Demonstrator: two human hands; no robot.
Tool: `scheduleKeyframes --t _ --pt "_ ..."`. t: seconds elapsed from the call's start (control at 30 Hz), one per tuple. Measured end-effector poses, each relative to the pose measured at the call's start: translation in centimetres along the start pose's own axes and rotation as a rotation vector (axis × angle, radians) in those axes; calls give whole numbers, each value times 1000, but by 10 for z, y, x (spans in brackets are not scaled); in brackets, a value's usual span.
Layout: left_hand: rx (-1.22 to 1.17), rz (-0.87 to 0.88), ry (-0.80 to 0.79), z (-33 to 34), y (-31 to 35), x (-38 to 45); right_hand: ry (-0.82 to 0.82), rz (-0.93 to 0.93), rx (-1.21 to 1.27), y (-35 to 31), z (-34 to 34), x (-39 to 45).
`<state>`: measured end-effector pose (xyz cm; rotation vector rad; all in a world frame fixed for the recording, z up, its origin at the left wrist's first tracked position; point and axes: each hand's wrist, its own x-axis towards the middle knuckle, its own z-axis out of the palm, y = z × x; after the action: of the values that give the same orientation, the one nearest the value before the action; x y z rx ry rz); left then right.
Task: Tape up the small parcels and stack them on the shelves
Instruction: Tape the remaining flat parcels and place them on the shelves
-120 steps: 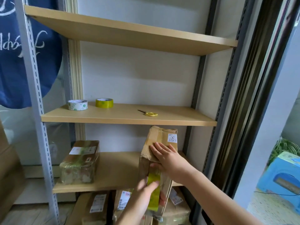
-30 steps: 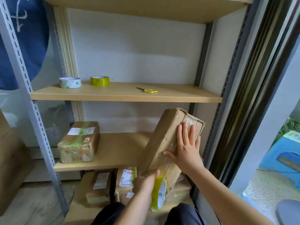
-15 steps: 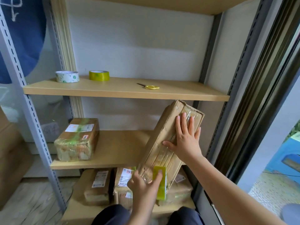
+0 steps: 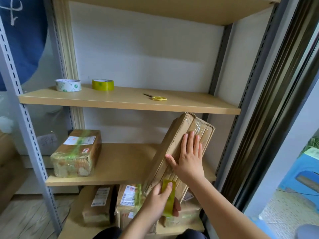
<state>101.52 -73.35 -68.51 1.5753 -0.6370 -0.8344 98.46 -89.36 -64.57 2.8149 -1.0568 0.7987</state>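
Your right hand (image 4: 189,160) lies flat on the broad face of the box (image 4: 179,149), fingers straight and spread, thumb out toward the left edge. The box stands tilted on the lower shelf (image 4: 119,163), its top corner leaning toward the right post just under the shelf above. Beyond your fingertips the face shines with clear wrap, which will likely be slick; expect the palm to slide unless you press squarely. Your left hand (image 4: 161,202) grips the roll of tape (image 4: 169,198), fingers curled around its rim and thumb on the outer band, at the box's lower end just beneath your right wrist.

The cardboard looks stiff but creased along its edges, and judging by how one open palm steadies it, fairly light. Hold it by opposite long edges rather than by the wrapped face. A taped parcel (image 4: 76,153) sits well to the left of your thumb; scissors (image 4: 158,97) rest on the shelf above your fingers.
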Motion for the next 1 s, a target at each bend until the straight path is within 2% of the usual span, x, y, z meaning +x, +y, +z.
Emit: scheduleKeyframes --t 0.2,0.37,0.5,0.63,0.87,1.0 --pt "-129 -13 32 4 -4 -6 0 3 -22 0 5 0" --pt "-70 20 35 1 -3 -7 6 1 -25 1 9 0" --pt "93 78 47 -1 7 -13 13 3 -21 2 8 1" --pt "104 105 26 0 14 -24 -14 3 -31 3 7 1" --pt "62 -119 -73 -21 -17 -43 -40 -8 -49 4 7 3" --pt "85 -118 -211 -23 -22 -43 -41 -16 -64 4 10 4"
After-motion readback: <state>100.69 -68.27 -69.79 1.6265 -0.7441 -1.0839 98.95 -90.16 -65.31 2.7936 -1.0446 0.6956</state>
